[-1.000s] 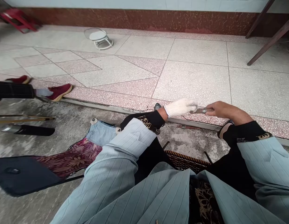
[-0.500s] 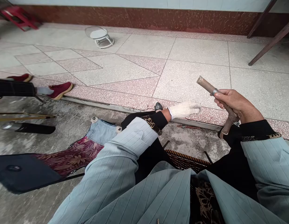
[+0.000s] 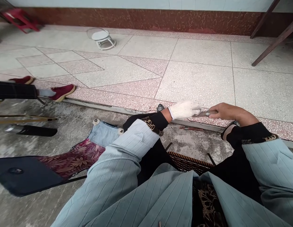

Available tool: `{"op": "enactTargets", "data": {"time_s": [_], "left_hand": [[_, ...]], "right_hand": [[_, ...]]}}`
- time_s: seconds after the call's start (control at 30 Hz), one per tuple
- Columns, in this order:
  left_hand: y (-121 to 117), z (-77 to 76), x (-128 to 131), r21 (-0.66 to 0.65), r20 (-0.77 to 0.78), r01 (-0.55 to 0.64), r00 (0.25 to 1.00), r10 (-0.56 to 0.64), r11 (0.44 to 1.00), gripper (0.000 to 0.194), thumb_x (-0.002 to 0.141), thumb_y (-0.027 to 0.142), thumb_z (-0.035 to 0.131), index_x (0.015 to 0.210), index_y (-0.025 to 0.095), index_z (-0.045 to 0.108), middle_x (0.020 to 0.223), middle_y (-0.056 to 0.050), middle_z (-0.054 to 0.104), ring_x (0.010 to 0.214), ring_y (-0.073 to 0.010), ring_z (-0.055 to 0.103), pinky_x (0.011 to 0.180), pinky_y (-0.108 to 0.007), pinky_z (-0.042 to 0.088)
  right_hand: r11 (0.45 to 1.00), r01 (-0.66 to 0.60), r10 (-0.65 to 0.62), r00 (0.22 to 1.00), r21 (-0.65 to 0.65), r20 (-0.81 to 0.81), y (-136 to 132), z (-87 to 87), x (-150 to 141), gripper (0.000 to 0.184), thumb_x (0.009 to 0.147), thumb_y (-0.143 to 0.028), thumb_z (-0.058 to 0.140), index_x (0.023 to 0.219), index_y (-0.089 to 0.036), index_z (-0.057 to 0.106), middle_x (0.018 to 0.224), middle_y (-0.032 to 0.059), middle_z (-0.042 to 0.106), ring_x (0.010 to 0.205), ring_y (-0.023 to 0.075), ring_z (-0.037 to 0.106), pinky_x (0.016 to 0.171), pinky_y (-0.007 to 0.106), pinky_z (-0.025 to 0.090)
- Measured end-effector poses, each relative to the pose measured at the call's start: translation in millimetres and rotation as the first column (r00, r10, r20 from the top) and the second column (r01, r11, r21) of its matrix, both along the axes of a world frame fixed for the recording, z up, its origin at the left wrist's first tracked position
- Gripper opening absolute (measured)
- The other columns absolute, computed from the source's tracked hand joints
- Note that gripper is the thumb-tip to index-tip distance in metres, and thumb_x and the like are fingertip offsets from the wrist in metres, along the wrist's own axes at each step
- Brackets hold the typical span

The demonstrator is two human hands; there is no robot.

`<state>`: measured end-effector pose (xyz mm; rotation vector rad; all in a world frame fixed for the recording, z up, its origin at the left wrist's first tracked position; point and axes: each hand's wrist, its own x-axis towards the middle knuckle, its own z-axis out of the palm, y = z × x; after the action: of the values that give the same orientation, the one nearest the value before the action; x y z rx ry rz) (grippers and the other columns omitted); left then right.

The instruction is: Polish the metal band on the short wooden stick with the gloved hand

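While my bare right hand (image 3: 228, 112) grips the stiff, hefty-looking metal-banded handle (image 3: 206, 113) low over the floor step, my gloved left hand (image 3: 184, 109) pinches its slick tip.

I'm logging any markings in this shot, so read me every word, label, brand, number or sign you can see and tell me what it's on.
No readable words or numbers anywhere.
Small black object beside the gloved left hand: a white swirl-like mark, too small to read as a letter or logo.
Tool held in the right hand: no marking visible.
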<state>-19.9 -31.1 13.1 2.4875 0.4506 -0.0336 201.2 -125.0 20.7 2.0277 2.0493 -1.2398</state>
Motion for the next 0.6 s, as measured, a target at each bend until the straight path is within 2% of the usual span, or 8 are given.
{"op": "enactTargets", "data": {"time_s": [0.07, 0.13, 0.23, 0.3, 0.37, 0.47, 0.53, 0.6], "left_hand": [[2, -0.1, -1, -0.101, 0.049, 0.014, 0.999, -0.009, 0.995, 0.023, 0.088, 0.033, 0.051, 0.087, 0.016, 0.067, 0.072, -0.002, 0.061, 0.071, -0.0145, 0.056, 0.067, -0.025, 0.038], [1, -0.9, -1, -0.258, 0.138, 0.023, 0.990, 0.014, 0.966, 0.025, 0.089, 0.036, 0.053, 0.090, 0.015, 0.066, 0.075, -0.002, 0.061, 0.069, -0.0126, 0.054, 0.066, -0.024, 0.039], [-3, -2.8, -1, -0.444, 0.209, 0.031, 0.975, 0.070, 0.895, 0.032, 0.095, 0.040, 0.045, 0.095, 0.013, 0.063, 0.073, -0.001, 0.057, 0.060, -0.0086, 0.047, 0.059, -0.022, 0.039], [-7, -5.4, 0, -0.519, 0.211, 0.045, 0.975, 0.076, 0.854, 0.034, 0.096, 0.041, 0.040, 0.096, 0.014, 0.061, 0.070, 0.001, 0.052, 0.056, -0.0073, 0.042, 0.054, -0.021, 0.036], [-10, -9.9, 1, -0.569, 0.194, 0.055, 0.979, 0.069, 0.821, 0.034, 0.096, 0.042, 0.040, 0.095, 0.014, 0.060, 0.068, 0.002, 0.047, 0.054, -0.0070, 0.039, 0.052, -0.020, 0.033], [-11, -18.9, 3, -0.555, 0.190, 0.079, 0.981, 0.033, 0.828, 0.036, 0.096, 0.044, 0.041, 0.094, 0.013, 0.060, 0.069, 0.002, 0.048, 0.056, -0.0075, 0.039, 0.054, -0.021, 0.032], [-11, -23.0, 4, -0.533, 0.202, 0.106, 0.979, 0.005, 0.840, 0.036, 0.095, 0.044, 0.042, 0.095, 0.013, 0.060, 0.074, 0.000, 0.051, 0.061, -0.0083, 0.042, 0.057, -0.021, 0.034], [-10, -23.3, 5, -0.479, 0.196, 0.103, 0.981, -0.008, 0.872, 0.033, 0.095, 0.042, 0.041, 0.095, 0.014, 0.059, 0.078, 0.000, 0.054, 0.065, -0.0094, 0.045, 0.063, -0.023, 0.037]], "right_hand": [[0.975, -0.184, 0.158, 0.968, -0.122, -0.196, -5, 7.8, -6, 0.031, 0.080, -0.045, 0.063, 0.098, -0.023, 0.073, 0.073, 0.0008, 0.063, 0.061, 0.0134, 0.051, 0.057, 0.027, 0.036], [0.972, -0.201, 0.142, 0.912, -0.118, -0.385, -11, 18.5, -8, 0.033, 0.081, -0.044, 0.063, 0.105, -0.023, 0.071, 0.072, -0.0010, 0.060, 0.057, 0.0104, 0.047, 0.054, 0.025, 0.036], [0.994, 0.107, -0.087, 0.799, -0.003, -0.595, -15, 29.8, -6, 0.034, 0.083, -0.045, 0.062, 0.106, -0.020, 0.067, 0.070, -0.0010, 0.056, 0.054, 0.0087, 0.045, 0.051, 0.024, 0.036], [0.945, 0.325, -0.225, 0.713, 0.029, -0.664, -14, 30.0, -3, 0.034, 0.084, -0.048, 0.061, 0.102, -0.020, 0.065, 0.067, -0.0005, 0.053, 0.051, 0.0092, 0.042, 0.049, 0.026, 0.036], [0.883, 0.466, -0.318, 0.674, 0.050, -0.667, -10, 25.8, 0, 0.034, 0.082, -0.051, 0.063, 0.096, -0.020, 0.063, 0.065, 0.0002, 0.052, 0.050, 0.0102, 0.042, 0.048, 0.027, 0.035], [0.809, 0.577, -0.393, 0.672, 0.111, -0.628, -4, 18.4, 5, 0.033, 0.080, -0.052, 0.065, 0.084, -0.020, 0.059, 0.064, 0.0006, 0.050, 0.050, 0.0107, 0.042, 0.047, 0.027, 0.034], [0.780, 0.605, -0.431, 0.707, 0.163, -0.561, -1, 14.7, 8, 0.031, 0.081, -0.051, 0.064, 0.079, -0.020, 0.058, 0.062, 0.0003, 0.049, 0.049, 0.0108, 0.041, 0.049, 0.028, 0.035], [0.774, 0.594, -0.483, 0.778, 0.219, -0.402, 1, 10.6, 10, 0.029, 0.081, -0.048, 0.064, 0.080, -0.020, 0.060, 0.060, 0.0006, 0.050, 0.050, 0.0121, 0.043, 0.050, 0.029, 0.035]]}}
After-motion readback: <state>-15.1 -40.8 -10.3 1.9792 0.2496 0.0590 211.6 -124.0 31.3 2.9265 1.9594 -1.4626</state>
